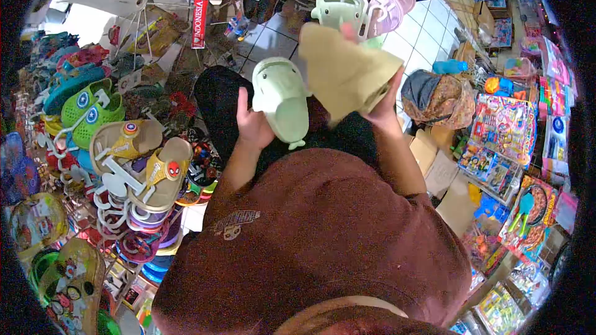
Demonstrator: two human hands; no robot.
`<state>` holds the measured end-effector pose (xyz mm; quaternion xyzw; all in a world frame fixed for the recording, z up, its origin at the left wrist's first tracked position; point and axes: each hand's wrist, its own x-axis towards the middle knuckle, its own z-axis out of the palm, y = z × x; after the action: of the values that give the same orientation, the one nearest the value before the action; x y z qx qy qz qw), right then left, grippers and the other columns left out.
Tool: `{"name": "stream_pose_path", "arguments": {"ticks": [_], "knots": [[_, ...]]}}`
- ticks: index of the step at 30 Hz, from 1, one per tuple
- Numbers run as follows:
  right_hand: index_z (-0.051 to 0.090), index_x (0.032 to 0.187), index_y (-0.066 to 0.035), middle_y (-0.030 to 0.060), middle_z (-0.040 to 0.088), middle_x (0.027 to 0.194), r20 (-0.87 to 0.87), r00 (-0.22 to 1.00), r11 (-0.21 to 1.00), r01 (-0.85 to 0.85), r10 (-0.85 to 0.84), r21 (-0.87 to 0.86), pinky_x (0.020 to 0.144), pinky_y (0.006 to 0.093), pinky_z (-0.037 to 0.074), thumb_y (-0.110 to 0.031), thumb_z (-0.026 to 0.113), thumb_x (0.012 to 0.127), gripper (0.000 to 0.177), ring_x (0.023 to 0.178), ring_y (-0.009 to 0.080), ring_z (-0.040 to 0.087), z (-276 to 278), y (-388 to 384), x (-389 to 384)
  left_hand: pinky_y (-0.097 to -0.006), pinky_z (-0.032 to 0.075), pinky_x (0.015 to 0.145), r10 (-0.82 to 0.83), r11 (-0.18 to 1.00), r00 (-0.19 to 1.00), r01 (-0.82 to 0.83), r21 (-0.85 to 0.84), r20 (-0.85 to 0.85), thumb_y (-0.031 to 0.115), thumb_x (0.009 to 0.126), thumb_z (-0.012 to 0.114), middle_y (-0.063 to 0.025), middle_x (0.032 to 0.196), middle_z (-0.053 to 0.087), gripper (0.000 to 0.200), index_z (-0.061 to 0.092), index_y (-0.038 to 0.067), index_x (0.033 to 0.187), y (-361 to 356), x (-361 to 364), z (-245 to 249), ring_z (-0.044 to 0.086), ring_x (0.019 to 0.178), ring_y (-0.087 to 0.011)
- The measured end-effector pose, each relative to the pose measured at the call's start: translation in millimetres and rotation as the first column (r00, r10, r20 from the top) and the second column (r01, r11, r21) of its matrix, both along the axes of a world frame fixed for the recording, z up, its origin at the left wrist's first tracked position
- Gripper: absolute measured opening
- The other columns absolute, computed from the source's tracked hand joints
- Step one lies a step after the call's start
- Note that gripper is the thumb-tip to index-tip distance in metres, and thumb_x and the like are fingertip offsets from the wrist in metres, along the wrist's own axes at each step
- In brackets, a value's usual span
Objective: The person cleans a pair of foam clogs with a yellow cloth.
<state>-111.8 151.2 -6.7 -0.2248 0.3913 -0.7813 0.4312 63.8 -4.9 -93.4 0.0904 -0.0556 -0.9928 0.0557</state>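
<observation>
A pale green slipper [290, 115] with a cartoon animal face and a small tail at the heel is held by my left hand [256, 125], its thumb raised along the side. My right hand [383, 104] grips a folded tan sheet [347, 71], which could be cloth or paper; part of that hand is behind it. Just beyond the sheet lies another pale green slipper [338, 7] with the same face, partly covered. Beside it are lilac slippers [391, 9] on white plastic hangers.
At the left, tan sandals [133, 139] and green clogs [93, 111] hang among crowded footwear. A patterned bucket hat [442, 99] sits to the right, near packaged toys [504, 127] and cardboard [444, 174]. A wire rack [143, 3] stands at upper left; white floor tiles [422, 40] show ahead.
</observation>
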Motion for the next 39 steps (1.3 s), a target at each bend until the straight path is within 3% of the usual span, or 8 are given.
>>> {"name": "stream_pose_path", "arguments": {"ticks": [2,3,4,6,12,24,30,39], "knots": [[0.03,0.148,-0.011,0.0156,0.031,0.15,-0.519,0.831,0.961,-0.066,0.201,0.267,0.111,0.0476,0.03,-0.069,0.049,0.082,0.09,0.137,0.0349,0.033,-25.2,-6.0,7.5,-0.0483,0.032,0.11,0.008,1.0,0.999,-0.008,0.001,-0.048,0.054,0.098,0.025,-0.0162,0.142,0.045,0.068,0.034,0.005,0.144,1.3,-2.7,-8.2,0.044,0.13,-0.0334],[0.032,0.147,-0.013,0.0173,0.028,0.151,-0.769,0.569,0.937,-0.005,0.291,0.35,0.112,0.0479,0.028,-0.065,0.056,0.079,0.089,0.138,0.0371,0.03,-27.1,-12.1,12.1,-0.047,0.035,0.109,0.032,0.999,0.994,-0.03,0.013,-0.102,0.051,0.099,0.027,-0.0149,0.14,0.046,0.064,0.035,0.005,0.144,4.1,-3.9,-14.2,0.045,0.129,-0.0316],[0.034,0.147,-0.016,0.0196,0.022,0.153,-0.931,0.064,0.925,0.109,0.359,0.364,0.114,0.0479,0.025,-0.057,0.067,0.074,0.09,0.141,0.0392,0.024,-13.4,-27.3,23.4,-0.0454,0.038,0.106,0.054,0.902,0.939,0.1,-0.42,0.339,0.051,0.099,0.031,-0.0135,0.137,0.049,0.062,0.037,0.006,0.142,6.4,-0.9,15.2,0.049,0.126,-0.0297],[0.05,0.138,-0.024,0.0231,0.029,0.147,-0.933,0.158,0.896,0.267,0.324,0.356,0.111,0.0465,0.03,-0.046,0.073,0.074,0.071,0.135,0.0439,0.03,-8.0,-41.8,49.2,-0.0436,0.041,0.104,-0.079,0.987,0.956,0.114,0.11,-0.282,0.051,0.099,0.031,-0.0124,0.134,0.052,0.06,0.04,0.007,0.139,-7.9,6.5,-43.6,0.052,0.122,-0.0275],[0.059,0.125,-0.019,0.0241,0.048,0.124,-0.889,0.384,0.857,0.338,0.251,0.388,0.097,0.0449,0.043,-0.037,0.074,0.076,0.054,0.113,0.043,0.051,-33.2,-40.0,58.2,-0.0434,0.05,0.095,0.038,0.984,0.976,0.001,-0.18,0.212,0.047,0.097,0.041,-0.0114,0.122,0.057,0.053,0.045,0.01,0.133,4.9,16.4,-18.1,0.058,0.113,-0.027],[0.061,0.115,-0.007,0.0178,0.065,0.106,-0.828,0.559,0.801,0.473,0.048,0.366,0.094,0.0408,0.046,-0.021,0.067,0.084,0.035,0.105,0.0367,0.06,-31.9,-31.6,52.6,-0.0454,0.04,0.104,0.032,0.949,0.911,0.101,-0.299,0.412,0.051,0.097,0.036,-0.0117,0.135,0.05,0.06,0.041,0.009,0.139,12.6,3.0,0.2,0.05,0.123,-0.0292],[0.048,0.131,-0.006,0.0151,0.056,0.126,-0.762,0.647,0.855,0.38,0.026,0.352,0.098,0.0381,0.043,-0.022,0.064,0.088,0.048,0.116,0.0274,0.055,-39.8,-26.9,29.4,-0.0477,0.051,0.089,0.048,0.928,0.952,0.07,-0.367,0.302,0.059,0.093,0.034,-0.0151,0.122,0.058,0.067,0.045,0.007,0.134,8.0,4.2,-12.1,0.06,0.106,-0.0315],[0.018,0.151,-0.006,0.0115,0.037,0.146,0.18,0.982,0.979,-0.025,0.063,-0.203,0.112,0.0384,0.03,-0.033,0.053,0.096,0.071,0.133,0.025,0.038,-79.7,2.9,-20.5,-0.0494,0.056,0.067,0.046,0.973,0.96,0.02,-0.231,0.277,0.076,0.084,0.021,-0.017,0.101,0.066,0.086,0.052,0.007,0.124,6.0,0.0,-16.8,0.067,0.082,-0.0339]]}}
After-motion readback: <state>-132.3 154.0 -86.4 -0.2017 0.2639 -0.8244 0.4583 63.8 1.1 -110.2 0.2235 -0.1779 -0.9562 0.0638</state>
